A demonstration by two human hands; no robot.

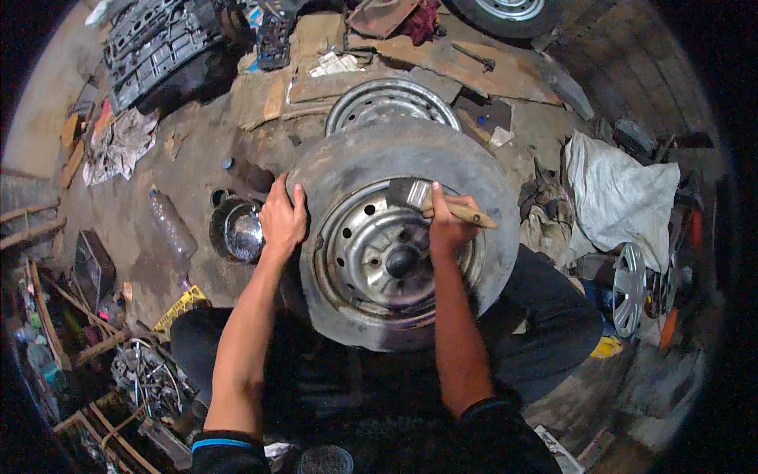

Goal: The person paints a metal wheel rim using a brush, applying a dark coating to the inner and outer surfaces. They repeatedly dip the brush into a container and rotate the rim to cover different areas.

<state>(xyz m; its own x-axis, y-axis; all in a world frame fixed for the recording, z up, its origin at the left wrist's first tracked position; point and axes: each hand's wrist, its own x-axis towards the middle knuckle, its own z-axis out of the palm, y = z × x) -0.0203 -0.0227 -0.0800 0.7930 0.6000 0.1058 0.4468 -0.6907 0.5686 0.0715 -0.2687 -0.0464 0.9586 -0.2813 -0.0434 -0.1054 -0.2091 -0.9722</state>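
A dusty grey tyre (pixel 395 150) on a silver steel wheel rim (pixel 367 280) stands tilted in front of me between my legs. My left hand (pixel 286 217) grips the tyre's left edge, fingers curled at its side. My right hand (pixel 450 225) holds a wide paintbrush (pixel 475 216) by its wooden handle, its dark bristles lying over the upper edge of the rim. A dark bowl (pixel 235 231) with glossy liquid in it sits just left of my left hand, beside a dark bottle (pixel 245 175). A second bare rim (pixel 392 95) lies behind the tyre.
An engine block (pixel 170 51) is at the back left, a spare wheel (pixel 505 20) at the back right. A plastic bottle (pixel 172 221), a white sack (pixel 616 189), a wheel cover (pixel 628 288) and a pile of metal parts (pixel 146 375) surround me on the floor, with cardboard (pixel 466 67) beyond.
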